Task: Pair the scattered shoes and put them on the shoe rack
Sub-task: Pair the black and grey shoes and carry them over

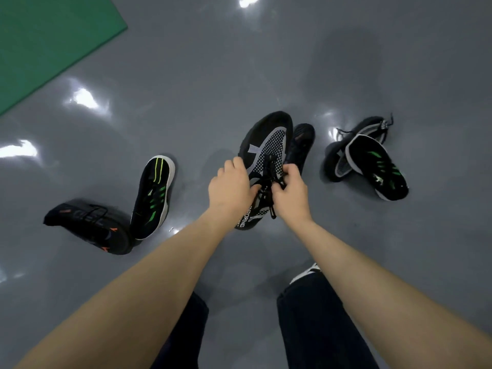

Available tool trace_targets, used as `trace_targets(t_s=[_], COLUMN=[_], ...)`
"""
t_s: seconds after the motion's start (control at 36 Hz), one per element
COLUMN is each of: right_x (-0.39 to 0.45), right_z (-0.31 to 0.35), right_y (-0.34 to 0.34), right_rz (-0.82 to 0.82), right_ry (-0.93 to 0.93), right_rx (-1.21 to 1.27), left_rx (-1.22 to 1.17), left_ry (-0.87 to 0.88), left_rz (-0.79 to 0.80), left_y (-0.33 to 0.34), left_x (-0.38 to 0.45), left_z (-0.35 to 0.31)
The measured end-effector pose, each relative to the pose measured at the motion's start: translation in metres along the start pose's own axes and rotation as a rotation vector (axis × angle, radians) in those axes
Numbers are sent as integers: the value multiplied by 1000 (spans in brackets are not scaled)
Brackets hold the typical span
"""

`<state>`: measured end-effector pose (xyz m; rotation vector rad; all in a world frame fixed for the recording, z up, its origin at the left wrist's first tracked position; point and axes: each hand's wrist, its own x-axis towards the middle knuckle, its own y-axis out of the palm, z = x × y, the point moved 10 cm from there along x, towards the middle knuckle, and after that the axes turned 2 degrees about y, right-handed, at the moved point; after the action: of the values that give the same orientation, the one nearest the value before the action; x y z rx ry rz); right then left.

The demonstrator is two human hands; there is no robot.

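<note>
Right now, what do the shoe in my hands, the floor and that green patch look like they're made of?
Held shoe: looks like knit mesh fabric, matte, with a dotted grey weave and cord laces.
Floor: smooth, glossy grey, perhaps epoxy or vinyl; it mirrors bright lights.
Green mat: matte, no glare; possibly foam or rubber, can't tell.

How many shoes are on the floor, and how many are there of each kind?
Black with green stripes: 2, one at the left and one at the right
Black with a grey dotted mesh: 2, one in both hands and one under the right-side green one
Black with orange marks: 1
Plain black: 1
Total: 6
</note>
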<state>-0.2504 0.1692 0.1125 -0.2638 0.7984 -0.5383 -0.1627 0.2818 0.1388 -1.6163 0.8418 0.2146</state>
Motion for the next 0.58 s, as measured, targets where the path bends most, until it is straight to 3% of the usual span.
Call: trace_targets(t_s=[0.28,0.44,0.58], right_x=[14,26,35], right_z=[8,-4,-11], right_y=[-131,-163,-177], right_rz=[71,126,151], right_ry=[-67,-56,-40], right_rx=[6,-120,-8], left_rx=[-45,-3,-5], left_ry=[51,63,52], left_rz=[8,24,21], left_y=[-15,-16,-16], left_x=[-2,-5,0], left_z=[-129,-168,-184])
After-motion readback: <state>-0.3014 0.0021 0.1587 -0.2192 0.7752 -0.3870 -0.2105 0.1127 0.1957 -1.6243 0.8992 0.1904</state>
